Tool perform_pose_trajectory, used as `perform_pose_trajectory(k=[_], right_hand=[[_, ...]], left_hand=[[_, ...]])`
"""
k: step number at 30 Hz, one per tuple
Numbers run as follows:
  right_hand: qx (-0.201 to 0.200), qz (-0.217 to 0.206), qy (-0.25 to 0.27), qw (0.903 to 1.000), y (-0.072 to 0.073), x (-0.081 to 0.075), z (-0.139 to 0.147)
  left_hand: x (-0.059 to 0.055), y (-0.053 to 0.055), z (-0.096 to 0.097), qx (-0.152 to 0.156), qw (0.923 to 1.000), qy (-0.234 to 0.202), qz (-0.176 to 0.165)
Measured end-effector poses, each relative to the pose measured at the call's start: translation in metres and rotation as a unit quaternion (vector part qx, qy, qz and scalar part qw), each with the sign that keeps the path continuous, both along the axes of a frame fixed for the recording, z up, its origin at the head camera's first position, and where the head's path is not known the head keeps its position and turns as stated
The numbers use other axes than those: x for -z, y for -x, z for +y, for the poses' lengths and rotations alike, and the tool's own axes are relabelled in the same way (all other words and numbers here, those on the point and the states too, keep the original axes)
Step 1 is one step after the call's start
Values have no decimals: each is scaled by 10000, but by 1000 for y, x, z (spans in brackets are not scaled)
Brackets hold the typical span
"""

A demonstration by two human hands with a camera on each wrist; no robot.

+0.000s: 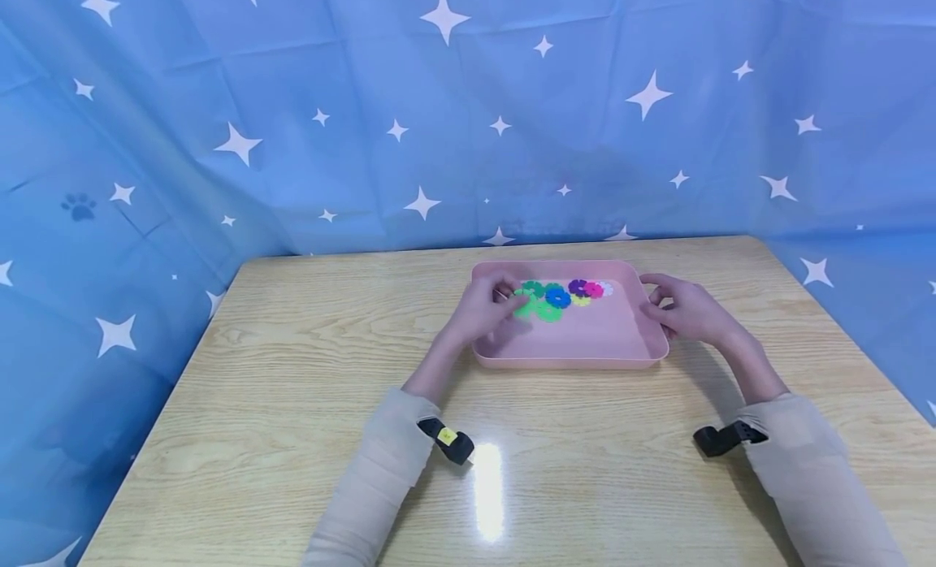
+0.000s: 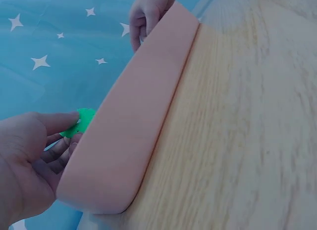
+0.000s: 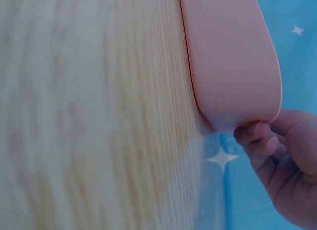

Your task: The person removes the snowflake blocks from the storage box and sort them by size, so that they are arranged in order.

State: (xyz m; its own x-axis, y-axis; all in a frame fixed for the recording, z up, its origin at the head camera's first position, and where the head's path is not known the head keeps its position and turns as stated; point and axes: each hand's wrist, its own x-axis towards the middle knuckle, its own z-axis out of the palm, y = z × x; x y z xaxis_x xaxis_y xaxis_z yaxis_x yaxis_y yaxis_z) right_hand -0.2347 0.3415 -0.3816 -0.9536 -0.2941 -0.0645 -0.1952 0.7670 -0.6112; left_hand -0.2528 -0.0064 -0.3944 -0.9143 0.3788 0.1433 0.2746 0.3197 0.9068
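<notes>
Blue cloth [image 1: 329, 80], white stars, along the left, far and right sides. Wooden table [image 1: 292, 348], pale grain, spanning the scene. Left sleeve [image 1: 380, 478], light-coloured, at the near left; black device [image 1: 448, 442] with yellow label at its cuff. Left hand [image 1: 478, 309], over the tray's left end: thumb and fingers pinch one bright green disc [image 2: 85, 120], notched edge. Pink tray [image 1: 585, 338], shallow, rounded corners, on the table's far half, right of centre. Inside, toward the far side, left to right: dark green disc [image 1: 533, 288]; light green disc [image 1: 548, 311], nearer; blue disc [image 1: 559, 297]; purple disc [image 1: 579, 287]; yellow disc [image 1: 582, 300], nearer; magenta disc [image 1: 594, 290]; white disc [image 1: 608, 288]. Several overlap. Right hand [image 1: 687, 309], at the tray's right end: fingers bent against the outer wall, thumb at the rim, gripping it. Right sleeve [image 1: 812, 478], light-coloured, near right.
</notes>
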Motion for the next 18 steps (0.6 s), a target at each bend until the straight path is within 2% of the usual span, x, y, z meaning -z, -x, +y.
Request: perform_pose_trajectory(k=[6, 18], right_hand=[[19, -119, 33, 9999, 1, 0, 0], [78, -618, 668, 9958, 0, 2, 2]], left_hand=[[-4, -2, -14, -388, 9981, -389, -286], [-7, -1, -44, -761, 9919, -895, -481]])
